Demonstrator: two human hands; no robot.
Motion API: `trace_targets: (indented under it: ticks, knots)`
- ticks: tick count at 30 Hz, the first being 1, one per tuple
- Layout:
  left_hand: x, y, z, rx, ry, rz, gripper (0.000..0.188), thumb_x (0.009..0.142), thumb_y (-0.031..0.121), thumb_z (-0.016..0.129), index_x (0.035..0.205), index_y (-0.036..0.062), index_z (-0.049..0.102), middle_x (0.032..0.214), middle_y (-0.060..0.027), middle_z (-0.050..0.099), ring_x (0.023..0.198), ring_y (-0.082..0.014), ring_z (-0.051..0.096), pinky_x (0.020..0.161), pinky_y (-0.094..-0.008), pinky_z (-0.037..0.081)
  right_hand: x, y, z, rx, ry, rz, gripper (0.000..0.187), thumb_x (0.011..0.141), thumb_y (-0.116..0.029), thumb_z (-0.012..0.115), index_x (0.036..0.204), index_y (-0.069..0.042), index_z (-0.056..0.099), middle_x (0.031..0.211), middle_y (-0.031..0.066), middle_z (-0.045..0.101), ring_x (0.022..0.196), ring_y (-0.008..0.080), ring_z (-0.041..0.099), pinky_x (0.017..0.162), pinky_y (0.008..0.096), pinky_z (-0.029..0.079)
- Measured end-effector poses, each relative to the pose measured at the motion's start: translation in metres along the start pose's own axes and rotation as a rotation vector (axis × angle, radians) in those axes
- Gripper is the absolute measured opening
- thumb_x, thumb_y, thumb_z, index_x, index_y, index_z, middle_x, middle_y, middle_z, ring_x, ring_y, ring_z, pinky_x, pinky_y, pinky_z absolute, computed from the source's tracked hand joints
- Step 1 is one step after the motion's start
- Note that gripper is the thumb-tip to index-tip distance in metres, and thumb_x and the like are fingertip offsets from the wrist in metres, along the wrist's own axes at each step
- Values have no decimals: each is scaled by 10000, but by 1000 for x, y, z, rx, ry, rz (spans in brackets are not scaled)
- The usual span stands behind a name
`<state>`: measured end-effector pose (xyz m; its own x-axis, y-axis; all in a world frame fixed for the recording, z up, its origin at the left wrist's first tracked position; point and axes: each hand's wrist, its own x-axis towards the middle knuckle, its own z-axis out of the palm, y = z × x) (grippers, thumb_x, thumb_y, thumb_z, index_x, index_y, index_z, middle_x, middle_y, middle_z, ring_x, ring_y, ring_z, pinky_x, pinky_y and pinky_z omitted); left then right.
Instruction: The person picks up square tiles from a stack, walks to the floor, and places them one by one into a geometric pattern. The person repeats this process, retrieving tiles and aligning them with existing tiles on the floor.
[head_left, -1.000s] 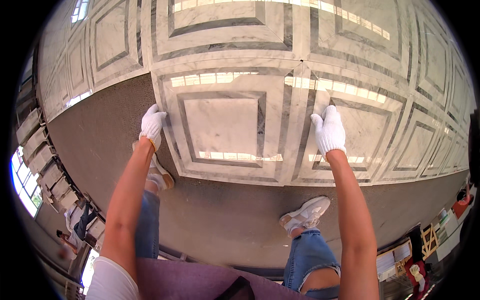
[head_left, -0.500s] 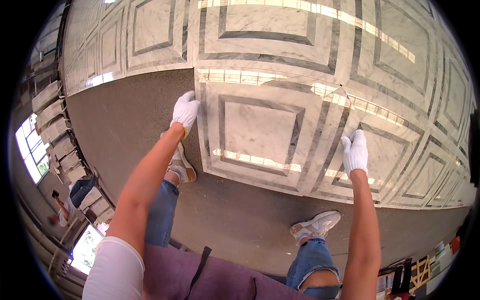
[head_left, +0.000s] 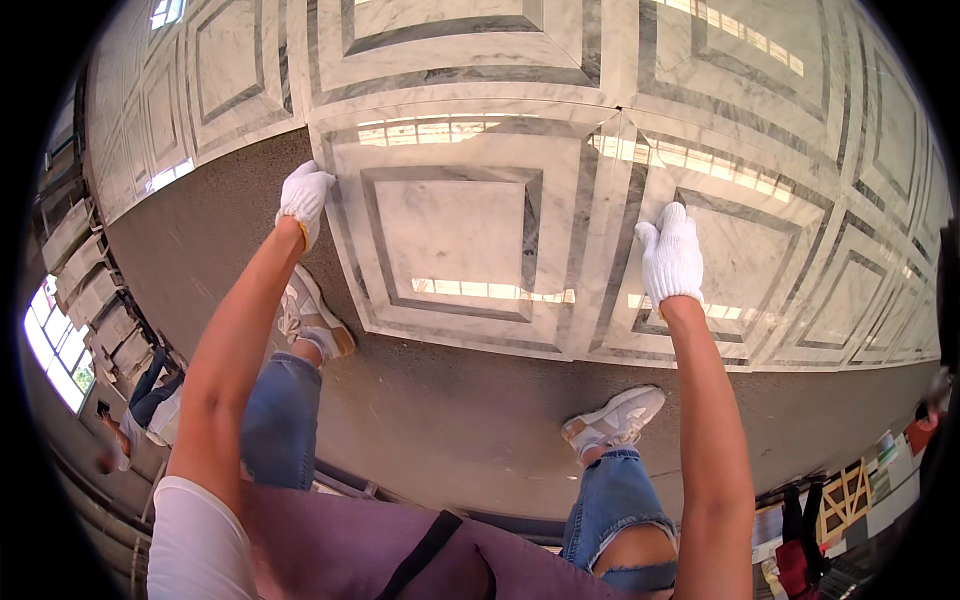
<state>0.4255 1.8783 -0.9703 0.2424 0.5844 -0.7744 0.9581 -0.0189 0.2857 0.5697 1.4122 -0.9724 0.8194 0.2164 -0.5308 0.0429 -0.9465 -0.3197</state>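
A polished white marble tile [head_left: 455, 230] with a grey square frame pattern lies on the dark grey floor. My left hand [head_left: 303, 200], in a white knitted glove, grips this tile's left edge near its far corner; its fingers curl against the edge. My right hand [head_left: 673, 258], gloved the same way, rests on the neighbouring patterned tile [head_left: 745, 235] to the right, palm down with the thumb apart. A narrow seam runs between the two tiles. At its far end, a small dark gap [head_left: 619, 108] shows where the tile corners meet.
More patterned marble tiles [head_left: 470, 75] stretch beyond and to the right. Bare grey floor [head_left: 440, 410] lies under my shoes. Stacked pale slabs [head_left: 85, 265] line the far left, where another person [head_left: 140, 410] is. A wooden frame [head_left: 843, 505] stands at the lower right.
The view has shifted, so tiles and hands appear farther left and higher. My left hand stays at the tile's edge and my right hand stays on the neighbouring tile.
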Motion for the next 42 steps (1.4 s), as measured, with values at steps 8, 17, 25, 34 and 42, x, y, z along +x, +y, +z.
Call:
trace_targets:
  ticks: [8, 17, 25, 34, 42]
  knots:
    - [3, -12, -8, 6, -14, 67, 247, 812, 81, 540, 1039, 47, 631, 971, -30, 623, 855, -145, 522, 780, -317, 417, 3, -3, -1, -29, -27, -11, 262, 863, -222, 638, 947, -46, 463, 930, 238, 553, 864, 448, 555, 726, 508, 449]
    - [13, -23, -20, 33, -68, 38, 287, 856, 101, 545, 1123, 31, 623, 1055, -36, 629, 958, -157, 557, 876, -338, 428, 4, -8, -1, 4, -71, 3, 260, 872, -207, 634, 929, -33, 450, 927, 240, 549, 852, 450, 543, 731, 498, 441]
    - [-11, 14, -13, 88, -64, -14, 476, 849, 163, 610, 1285, -12, 537, 1187, -90, 603, 1068, -188, 552, 937, -332, 411, 6, -8, -6, -12, -102, 17, 297, 867, -247, 632, 960, -27, 455, 943, 243, 552, 877, 441, 550, 758, 488, 452]
    - [-10, 9, -16, 32, -147, -27, 333, 851, 181, 586, 1156, 48, 591, 1080, -42, 606, 990, -161, 532, 904, -337, 395, 20, -71, -30, 53, -285, 504, 1009, 652, -668, 726, 1238, 97, 428, 1264, 280, 515, 1139, 386, 552, 936, 417, 465]
    - [-22, 15, -15, -202, -168, -80, 413, 883, 150, 549, 1281, 50, 505, 1254, -75, 540, 1200, -215, 463, 1041, -386, 313, 23, -78, -20, -2, -231, 580, 1026, 602, -646, 768, 1261, 63, 429, 1280, 272, 499, 1142, 371, 554, 930, 419, 482]
